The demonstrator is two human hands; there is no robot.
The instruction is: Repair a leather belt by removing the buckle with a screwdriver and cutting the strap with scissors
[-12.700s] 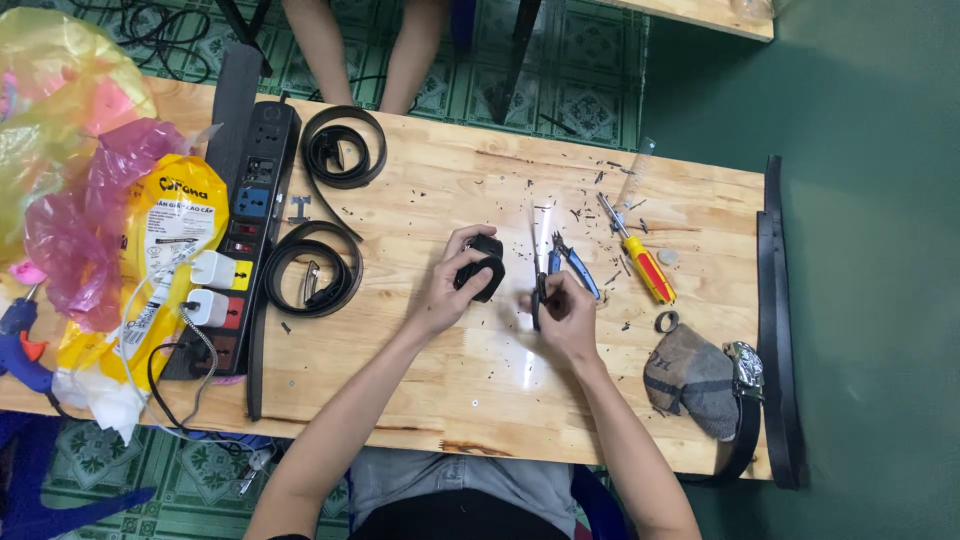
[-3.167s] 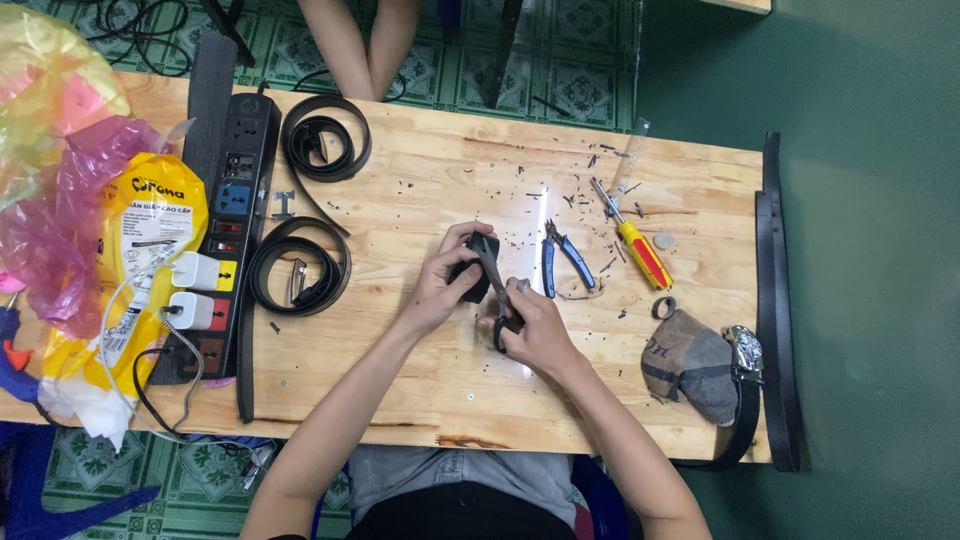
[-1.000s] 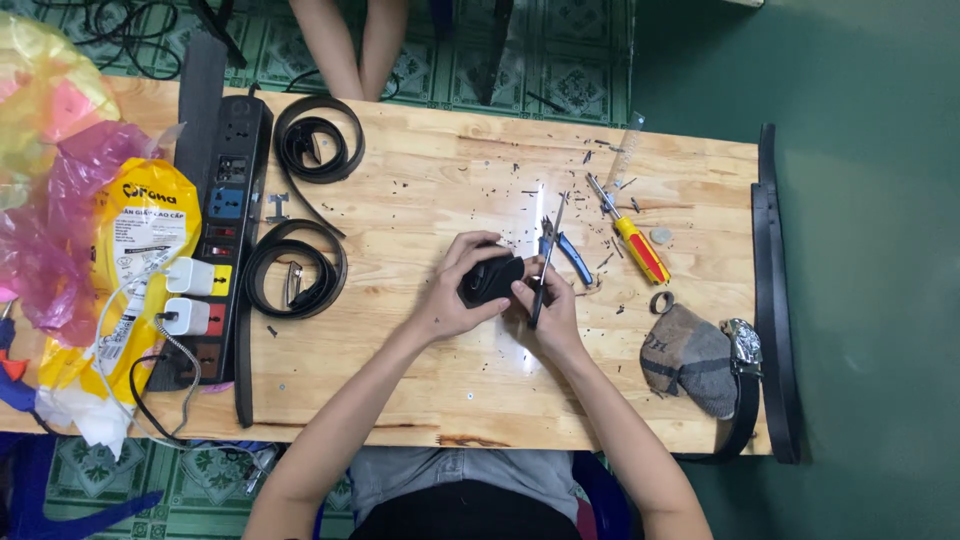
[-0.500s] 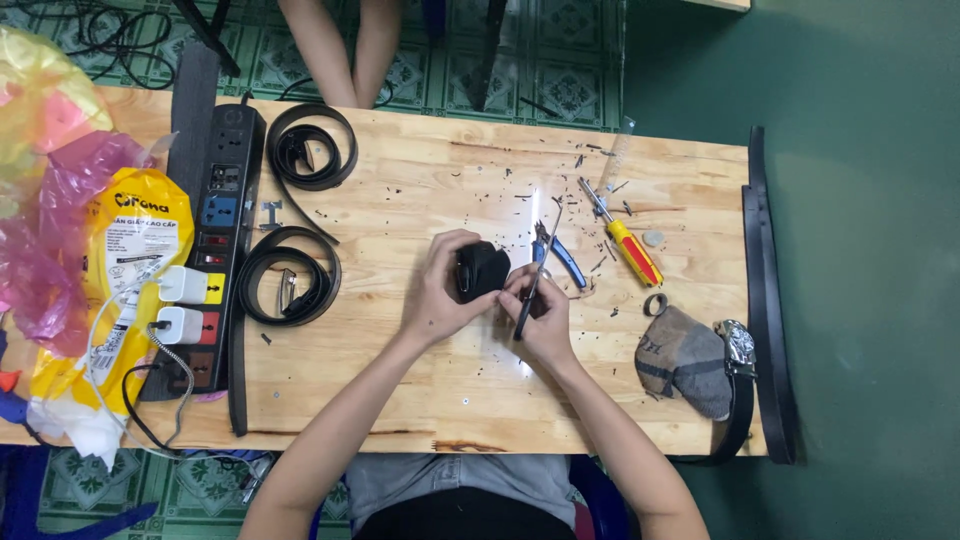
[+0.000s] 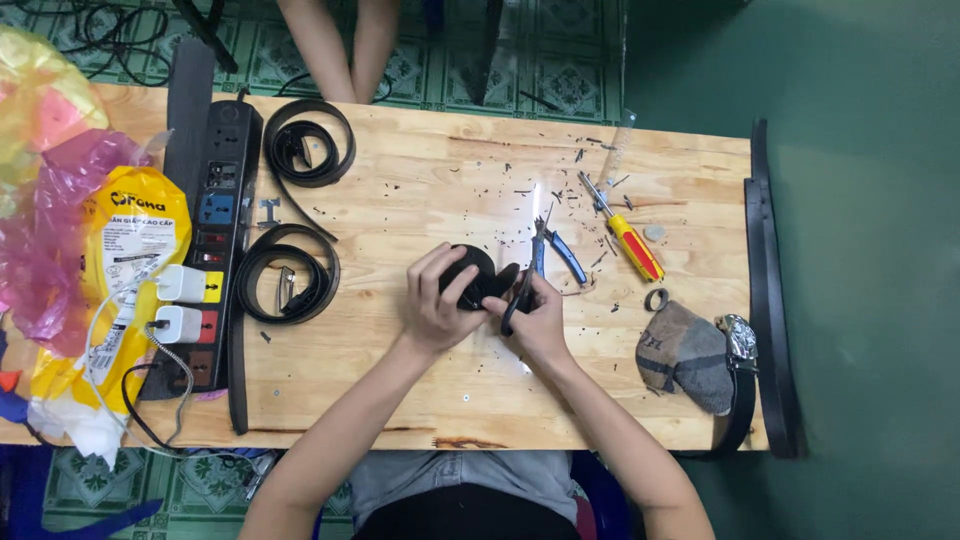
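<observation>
Green patterned floor tiles are seen beyond the far edge of a light wooden tabletop (image 5: 420, 170), and a plain green floor runs along its right edge. Near the middle of the tabletop, a coiled black belt (image 5: 470, 278) is gripped by the left hand (image 5: 435, 300), whose fingers are wrapped over the roll. Just beside it, the right hand (image 5: 540, 315) is closed around a slim dark tool (image 5: 520, 295), whose tip is pressed against the belt's loose end; what kind of tool it is cannot be told. Blue-handled pliers (image 5: 558, 255) are lying just beyond the right hand, and a red-and-yellow screwdriver (image 5: 625, 230) is lying farther toward the right edge, amid small dark scraps scattered over the wood. Near the right edge, a grey folded cloth (image 5: 685, 350) is placed, with a small metal ring (image 5: 655, 299) close by and a belt buckle (image 5: 738, 335) touching it. Two more coiled black belts are set toward the left: one (image 5: 310, 150) near the far edge, another (image 5: 290, 280) nearer the middle. A black power strip (image 5: 215, 215) with white plugs is laid along the left side, beside a yellow plastic bag (image 5: 125, 260) and pink wrapping (image 5: 50, 240). Another person's bare legs (image 5: 340, 45) are visible past the far edge.
</observation>
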